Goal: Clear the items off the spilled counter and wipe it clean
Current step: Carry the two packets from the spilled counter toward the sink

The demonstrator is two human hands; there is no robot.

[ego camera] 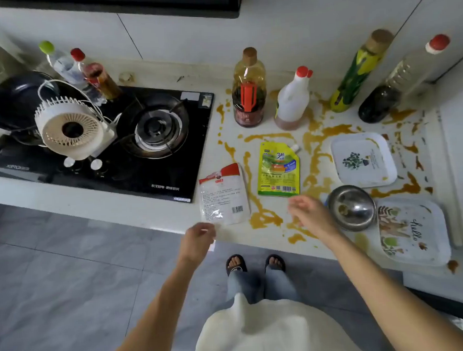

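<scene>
Orange-brown sauce (264,216) is smeared across the white counter (157,211) to the right of the stove. Lying in it are a clear white-and-red packet (223,197), a green-yellow spout pouch (278,170), a steel bowl (351,206) and two white patterned trays, one further back (363,160) and one at the front right (413,230). My left hand (199,238) hovers at the counter's front edge below the clear packet, fingers curled. A small white scrap (212,246) shows under it; whether it is held is unclear. My right hand (310,214) is open, just left of the bowl.
Along the back wall stand a dark sauce bottle (249,94), a white red-capped bottle (292,102), a green-yellow bottle (359,72) and a tall clear bottle (402,80). A black gas hob (158,125) at left carries a white fan (69,130), a wok and more bottles.
</scene>
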